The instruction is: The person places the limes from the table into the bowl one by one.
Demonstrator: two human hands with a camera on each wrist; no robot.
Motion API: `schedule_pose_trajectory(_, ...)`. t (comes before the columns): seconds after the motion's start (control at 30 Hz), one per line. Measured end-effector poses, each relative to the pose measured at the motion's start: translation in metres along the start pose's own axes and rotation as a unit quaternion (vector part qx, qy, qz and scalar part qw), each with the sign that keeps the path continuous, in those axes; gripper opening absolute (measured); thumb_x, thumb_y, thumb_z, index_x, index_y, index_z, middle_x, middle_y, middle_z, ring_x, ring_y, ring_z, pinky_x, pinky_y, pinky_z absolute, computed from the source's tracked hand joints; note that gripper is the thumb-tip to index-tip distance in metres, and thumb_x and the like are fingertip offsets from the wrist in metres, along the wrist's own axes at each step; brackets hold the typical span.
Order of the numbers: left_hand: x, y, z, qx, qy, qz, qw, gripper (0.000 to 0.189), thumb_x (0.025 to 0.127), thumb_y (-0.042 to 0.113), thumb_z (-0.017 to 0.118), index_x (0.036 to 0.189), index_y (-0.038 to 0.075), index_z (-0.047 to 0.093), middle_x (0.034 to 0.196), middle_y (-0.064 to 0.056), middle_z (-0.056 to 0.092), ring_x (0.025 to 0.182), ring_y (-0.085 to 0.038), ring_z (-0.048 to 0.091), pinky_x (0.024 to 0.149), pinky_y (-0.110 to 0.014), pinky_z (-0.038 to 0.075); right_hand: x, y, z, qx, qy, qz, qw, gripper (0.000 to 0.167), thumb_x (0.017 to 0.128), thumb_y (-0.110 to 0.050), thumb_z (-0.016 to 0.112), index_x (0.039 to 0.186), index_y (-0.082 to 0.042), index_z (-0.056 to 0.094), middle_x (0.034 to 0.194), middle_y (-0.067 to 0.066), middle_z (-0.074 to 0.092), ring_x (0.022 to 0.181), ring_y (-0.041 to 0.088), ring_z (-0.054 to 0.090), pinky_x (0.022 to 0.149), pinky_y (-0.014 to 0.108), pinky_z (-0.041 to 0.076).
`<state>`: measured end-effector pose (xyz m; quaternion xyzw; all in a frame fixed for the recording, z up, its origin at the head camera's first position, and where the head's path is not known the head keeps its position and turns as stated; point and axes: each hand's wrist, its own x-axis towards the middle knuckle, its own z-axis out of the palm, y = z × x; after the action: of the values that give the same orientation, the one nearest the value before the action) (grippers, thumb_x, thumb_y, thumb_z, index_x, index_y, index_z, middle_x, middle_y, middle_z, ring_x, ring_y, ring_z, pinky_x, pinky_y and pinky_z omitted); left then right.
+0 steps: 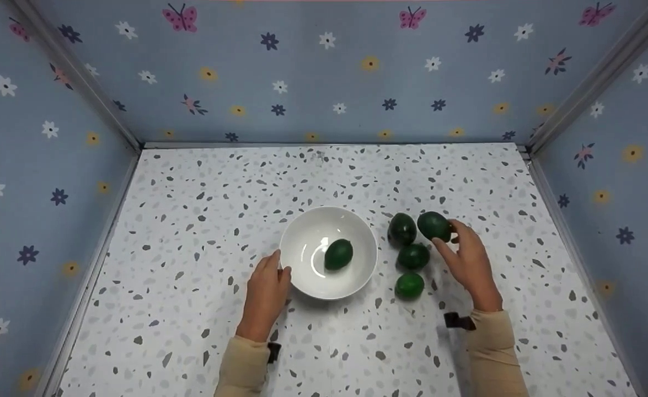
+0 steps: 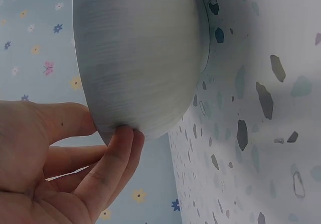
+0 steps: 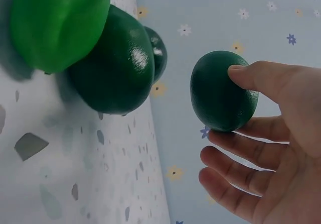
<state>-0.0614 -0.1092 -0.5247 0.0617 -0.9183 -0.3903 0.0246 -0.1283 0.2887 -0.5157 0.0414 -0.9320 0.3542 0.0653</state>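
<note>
My right hand [image 1: 470, 262] pinches a dark green avocado [image 1: 434, 226] between thumb and fingertips. In the right wrist view this avocado [image 3: 220, 91] is lifted off the table, its skin smooth and shiny. A white bowl [image 1: 301, 226] stands left of it with one dark green avocado [image 1: 338, 255] inside. The left hand [image 1: 266, 292] grips the bowl's near left side. Seen from the left wrist, thumb and fingers are at the rim and outer wall of the bowl [image 2: 145, 58].
Between bowl and right hand lie two dark green avocados, one farther back [image 1: 401, 230] and one nearer [image 1: 413, 256]. A smaller, brighter green fruit [image 1: 410, 285] lies in front of them. Patterned blue walls [image 1: 324, 71] enclose the speckled white table [image 1: 191, 220].
</note>
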Motion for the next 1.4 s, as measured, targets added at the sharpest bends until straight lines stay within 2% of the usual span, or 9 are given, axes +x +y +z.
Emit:
schedule_pose_trajectory(0.23, -0.001, 0.001, 0.0, -0.01, 0.019, 0.016, 0.9996, 0.048, 0.099, 0.01, 0.062, 0.141, -0.009, 0.049, 0.126, -0.024, 0.06, 0.106, -0.032, 0.064, 0.089, -0.042, 0.055, -0.001, -0.014, 0.002, -0.003, 0.012, -0.043, 0.999, 0.053, 0.097, -0.035, 0.067, 0.137, -0.003, 0.054, 0.115, 0.015, 0.059, 0.1, 0.034, 0.058, 0.076, 0.045, 0.049)
schedule_pose_trajectory(0.37, -0.001, 0.001, 0.0, -0.007, 0.014, 0.011, 0.9998, 0.048, 0.099, 0.01, 0.062, 0.142, -0.009, 0.048, 0.127, -0.024, 0.059, 0.108, -0.032, 0.064, 0.091, -0.041, 0.054, -0.001, -0.023, 0.003, -0.008, 0.015, -0.061, 0.998, 0.052, 0.097, -0.034, 0.068, 0.137, -0.003, 0.054, 0.115, 0.015, 0.059, 0.099, 0.031, 0.057, 0.075, 0.044, 0.05)
schedule_pose_trajectory(0.53, 0.0, 0.001, 0.0, -0.003, 0.007, 0.003, 1.0, 0.049, 0.1, 0.012, 0.061, 0.143, -0.008, 0.048, 0.129, -0.023, 0.058, 0.111, -0.032, 0.063, 0.094, -0.041, 0.053, -0.001, -0.036, 0.005, -0.007, 0.009, -0.072, 0.9974, 0.052, 0.097, -0.033, 0.069, 0.138, -0.004, 0.054, 0.117, 0.015, 0.059, 0.099, 0.033, 0.056, 0.076, 0.043, 0.048)
schedule_pose_trajectory(0.83, 0.0, 0.001, 0.0, -0.007, 0.012, 0.008, 0.9999, 0.049, 0.1, 0.011, 0.061, 0.143, -0.008, 0.048, 0.127, -0.022, 0.059, 0.107, -0.031, 0.064, 0.091, -0.041, 0.054, -0.003, -0.056, 0.016, -0.008, 0.014, -0.114, 0.9933, 0.051, 0.095, -0.029, 0.071, 0.137, -0.004, 0.055, 0.114, 0.013, 0.06, 0.097, 0.031, 0.056, 0.074, 0.04, 0.048)
schedule_pose_trajectory(1.0, -0.001, 0.0, 0.0, -0.009, 0.011, 0.008, 0.9999, 0.049, 0.1, 0.011, 0.061, 0.143, -0.009, 0.048, 0.127, -0.023, 0.059, 0.106, -0.031, 0.063, 0.091, -0.041, 0.054, -0.006, -0.066, 0.022, -0.01, 0.006, -0.12, 0.9927, 0.052, 0.095, -0.028, 0.072, 0.137, -0.004, 0.056, 0.114, 0.014, 0.06, 0.097, 0.031, 0.057, 0.077, 0.042, 0.049)
schedule_pose_trajectory(1.23, 0.0, 0.0, 0.001, -0.016, 0.011, 0.003, 0.9998, 0.048, 0.099, 0.011, 0.061, 0.142, -0.009, 0.049, 0.127, -0.023, 0.059, 0.102, -0.029, 0.066, 0.085, -0.039, 0.057, -0.01, -0.078, 0.031, -0.013, -0.013, -0.118, 0.9929, 0.054, 0.094, -0.031, 0.072, 0.139, -0.005, 0.055, 0.119, 0.015, 0.06, 0.105, 0.027, 0.057, 0.091, 0.049, 0.051)
schedule_pose_trajectory(1.4, 0.0, 0.0, 0.001, -0.018, 0.008, -0.008, 0.9998, 0.049, 0.1, 0.012, 0.06, 0.143, -0.007, 0.048, 0.126, -0.021, 0.059, 0.101, -0.027, 0.066, 0.086, -0.037, 0.057, -0.011, -0.081, 0.038, -0.018, -0.01, -0.151, 0.9883, 0.055, 0.092, -0.029, 0.075, 0.136, -0.003, 0.056, 0.111, 0.013, 0.061, 0.098, 0.027, 0.057, 0.084, 0.045, 0.051)
